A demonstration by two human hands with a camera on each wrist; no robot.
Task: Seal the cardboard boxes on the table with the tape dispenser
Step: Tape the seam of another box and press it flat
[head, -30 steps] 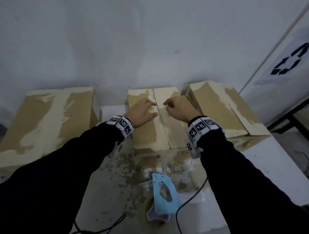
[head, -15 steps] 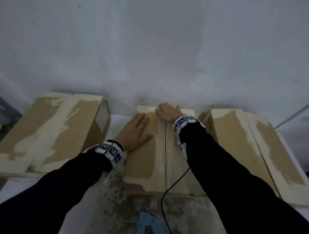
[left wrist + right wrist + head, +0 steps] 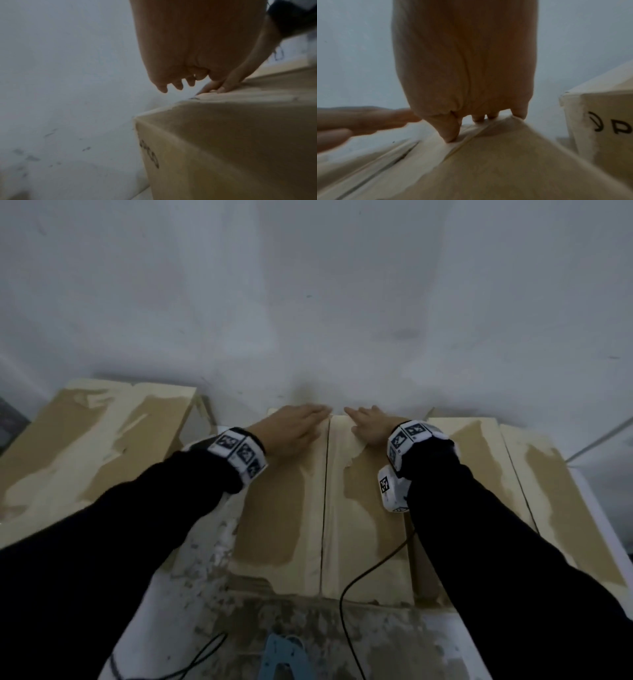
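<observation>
Your left hand (image 3: 291,428) lies flat, fingers straight and together, on the left flap of the middle box (image 3: 318,508) at its far end. Your right hand (image 3: 371,424) presses the right flap, fingers extended to the far edge. The box's long axis (and its centre seam) runs away from you toward the wall (image 3: 308,302). The blue tape dispenser (image 3: 286,657) lies on the table (image 3: 438,645) just before the box, ungripped.

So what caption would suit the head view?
Both hands, left and right, press the middle box's flaps flat; blue tape dispenser waits nearby.
</observation>
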